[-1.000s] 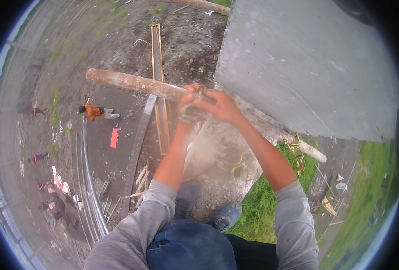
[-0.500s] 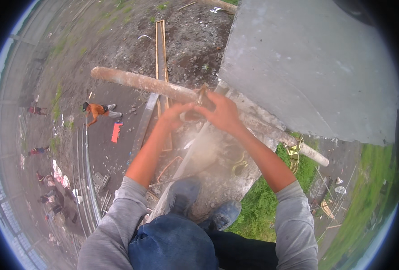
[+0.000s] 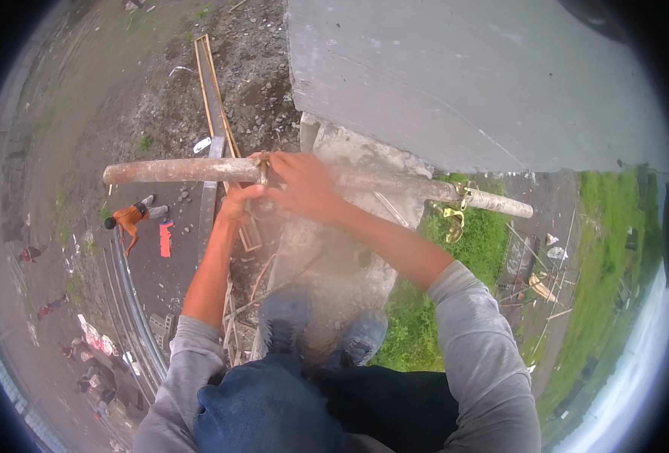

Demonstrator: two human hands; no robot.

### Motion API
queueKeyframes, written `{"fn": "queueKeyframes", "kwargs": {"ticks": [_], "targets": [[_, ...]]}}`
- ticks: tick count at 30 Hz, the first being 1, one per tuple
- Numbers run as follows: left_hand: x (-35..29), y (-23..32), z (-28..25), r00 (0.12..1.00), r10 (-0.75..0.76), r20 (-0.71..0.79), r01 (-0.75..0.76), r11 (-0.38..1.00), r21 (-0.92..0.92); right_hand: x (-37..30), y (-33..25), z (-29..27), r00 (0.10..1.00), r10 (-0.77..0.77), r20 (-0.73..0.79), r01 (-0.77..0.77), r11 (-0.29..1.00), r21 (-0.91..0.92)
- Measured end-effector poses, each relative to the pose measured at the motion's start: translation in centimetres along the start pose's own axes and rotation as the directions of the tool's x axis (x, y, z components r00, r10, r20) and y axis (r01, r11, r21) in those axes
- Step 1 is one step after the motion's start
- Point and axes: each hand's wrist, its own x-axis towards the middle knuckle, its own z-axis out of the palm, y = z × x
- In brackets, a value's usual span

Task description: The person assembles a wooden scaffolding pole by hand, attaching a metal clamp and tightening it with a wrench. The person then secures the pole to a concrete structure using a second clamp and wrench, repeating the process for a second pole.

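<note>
A rusty, dust-coated metal pipe point(image 3: 176, 171) lies crosswise before me, above the concrete ledge where I stand. A rusty pipe clamp point(image 3: 263, 169) sits around it left of centre. My right hand point(image 3: 304, 187) is closed over the pipe and the clamp's right side, hiding part of both. Just below the clamp, my left hand point(image 3: 242, 202) is closed against it, its thumb close to the right hand; some of its fingers are hidden. Farther right, a yellowish metal clamp point(image 3: 455, 217) hangs from the pipe.
A large grey concrete face point(image 3: 470, 83) rises at the upper right. Dusty boots point(image 3: 285, 321) stand on the narrow ledge, high above ground. Below left, a person in orange point(image 3: 129, 219) bends by long metal bars point(image 3: 140, 317). Green growth point(image 3: 417, 317) lies below right.
My view has swung, so the pipe now looks nearly level and everything has shifted left in the picture. Both hands stay at the rusty clamp; the right hand now lies flatter over the pipe.
</note>
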Motion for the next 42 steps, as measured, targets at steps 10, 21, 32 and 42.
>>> {"fn": "queueKeyframes", "kwargs": {"ticks": [10,21,32,42], "targets": [[0.3,-2.7,-1.4,0.997,-0.069,0.025,0.071,0.989,-0.128,-0.9,0.5,0.9,0.996,0.084,0.032,-0.085,0.996,0.026],[0.4,-1.7,-0.6,0.996,-0.007,-0.09,0.008,1.0,0.004,5.8,3.4,-2.3,0.751,0.203,0.629,-0.623,0.533,0.572],[-0.1,-0.3,0.2,0.997,-0.027,-0.066,0.024,0.999,-0.034,6.6,2.9,-2.3,0.707,0.339,0.62,-0.704,0.422,0.572],[0.4,-0.7,0.2,0.997,0.008,-0.076,-0.007,1.0,0.007,6.3,1.8,-2.8,0.773,0.344,0.533,-0.619,0.593,0.514]]}}
